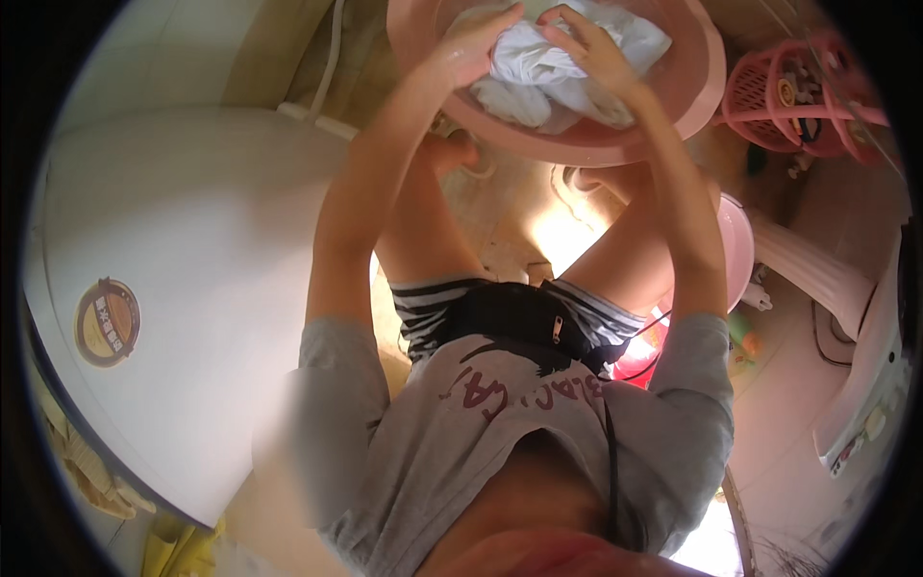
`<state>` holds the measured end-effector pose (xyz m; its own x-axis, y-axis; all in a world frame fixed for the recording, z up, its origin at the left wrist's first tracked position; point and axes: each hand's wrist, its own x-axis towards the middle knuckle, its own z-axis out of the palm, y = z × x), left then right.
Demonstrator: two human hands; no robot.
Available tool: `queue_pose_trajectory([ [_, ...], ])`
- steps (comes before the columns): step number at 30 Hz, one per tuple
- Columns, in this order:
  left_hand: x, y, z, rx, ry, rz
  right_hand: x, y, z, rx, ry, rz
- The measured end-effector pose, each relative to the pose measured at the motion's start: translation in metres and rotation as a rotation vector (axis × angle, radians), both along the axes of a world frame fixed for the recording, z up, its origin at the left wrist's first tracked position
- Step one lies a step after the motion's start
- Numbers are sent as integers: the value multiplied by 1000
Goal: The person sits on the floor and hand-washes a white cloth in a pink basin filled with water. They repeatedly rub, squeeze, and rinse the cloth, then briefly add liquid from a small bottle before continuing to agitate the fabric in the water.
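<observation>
Wet white cloth (537, 61) lies bunched in a pink plastic basin (559, 148) at the top of the view. At the bunch's left side, my left hand (472, 54) grips it, with the thumb pointing up along its edge. My right hand (591, 54) holds the same bunch from the right, its fingers curled over the top and slightly spread. More of the cloth spreads below and to the right of both hands, partly in what looks like water. Parts of the cloth under the hands are hidden.
A pink plastic basket (771, 112) with small items stands right of the basin. A smaller pink basin (737, 245) is beside my right leg. A white panel (195, 252) with a round sticker fills the left. A white pedestal (815, 267) stands at the right.
</observation>
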<state>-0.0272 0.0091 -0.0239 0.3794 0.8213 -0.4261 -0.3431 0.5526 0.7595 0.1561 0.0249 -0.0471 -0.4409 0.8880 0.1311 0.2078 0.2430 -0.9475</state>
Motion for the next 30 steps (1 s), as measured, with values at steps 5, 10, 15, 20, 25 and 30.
queue_pose_trajectory([
  [5,-30,-3,-2,99,290,-279,6,-3,2,102,-257,221],
  [10,-33,-10,7,246,454,-359,-9,4,11,-161,189,102],
  [15,-55,-12,-16,230,428,-157,-44,-1,21,-534,569,-134],
  [20,-53,-14,-21,121,300,-13,-50,16,-10,-242,402,-29],
  [25,-49,-13,-27,145,242,19,-44,15,-17,-403,325,3],
  [30,-42,-13,-20,144,288,-5,-41,12,-18,-394,293,-21],
])
